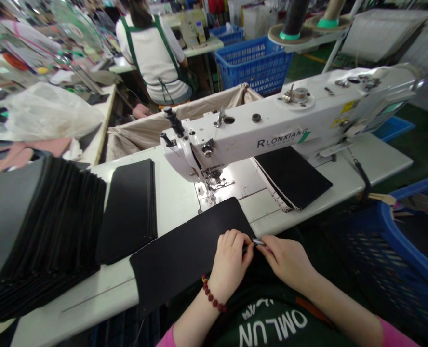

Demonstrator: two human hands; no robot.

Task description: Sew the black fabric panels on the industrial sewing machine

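A black panel [188,250] lies slantwise over the front of the sewing table, one end near the sewing machine's [214,180] needle area. My left hand [232,253], wearing a dark red bead bracelet, is closed on the panel's right front corner. Small silver thread snips [258,241] poke out of my right hand [286,258], its fingers closed around them. Their tip meets the panel edge beside my left fingertips. The rest of the snips is hidden in my fingers.
Tall stacks of black panels [55,231] and a lower pile [129,207] stand at left. More panels with pale edges [293,176] lie under the machine arm. A blue basket [387,241] is at right; another blue basket [253,62] stands behind, near a seated co-worker [152,58].
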